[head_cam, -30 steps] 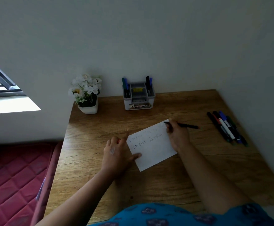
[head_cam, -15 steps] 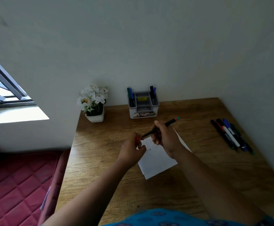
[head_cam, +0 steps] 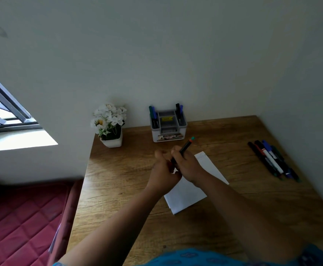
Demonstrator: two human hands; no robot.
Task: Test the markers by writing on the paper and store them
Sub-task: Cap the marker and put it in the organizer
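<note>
Two hands meet just above the paper [head_cam: 185,194], and both are busy with one marker [head_cam: 183,148]. The right hand [head_cam: 187,166] has its fingers curled round the middle of the marker. The far end, with a small green and orange tip, points up and away toward the holder [head_cam: 168,129]. The left hand [head_cam: 162,171] is closed at the near end. It looks like it is pressing a cap on, but that end is hidden, so I cannot be sure.

The marker looks light, thin and stiff. Its smooth side could slip, so a hold round the middle is best, and the cap needs a straight push. The paper is thin and bends easily. It lies flat on the desk [head_cam: 118,189], under and in front of the hands, with faint writing at its far corner.

More markers [head_cam: 272,160] lie in a row well to the right of the paper. The holder stands behind the paper by the wall, with a few markers standing in its side pockets. A flower pot [head_cam: 110,127] sits to the left of the holder.
</note>
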